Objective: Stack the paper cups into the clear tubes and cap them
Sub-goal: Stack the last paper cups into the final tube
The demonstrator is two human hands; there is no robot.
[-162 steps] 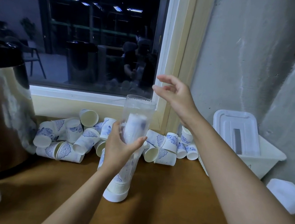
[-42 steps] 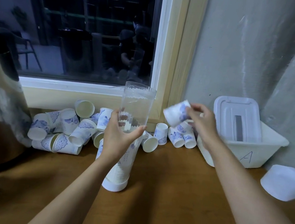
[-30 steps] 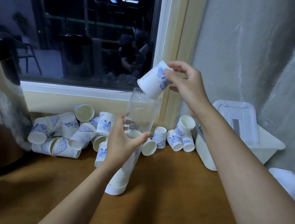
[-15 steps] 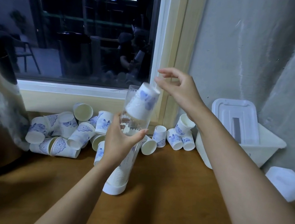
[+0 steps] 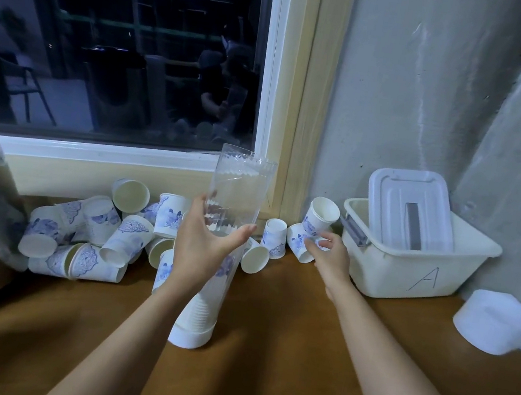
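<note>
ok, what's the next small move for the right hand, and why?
Probably close the right hand on the blue-patterned white paper cup lying beside the cream plastic bin. Its fingers are at that cup, though whether they grip it is unclear. The left hand grips the clear plastic tube standing, and the tube is empty and uncapped above the stacked cups.

Wooden counter [image 5: 281, 351]: scattered paper cups [image 5: 96, 234], tube [image 5: 236, 194], bin [image 5: 409, 275], perhaps a cap [image 5: 495, 324].

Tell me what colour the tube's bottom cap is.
The bottom cap is white; the head view shows it best.
</note>
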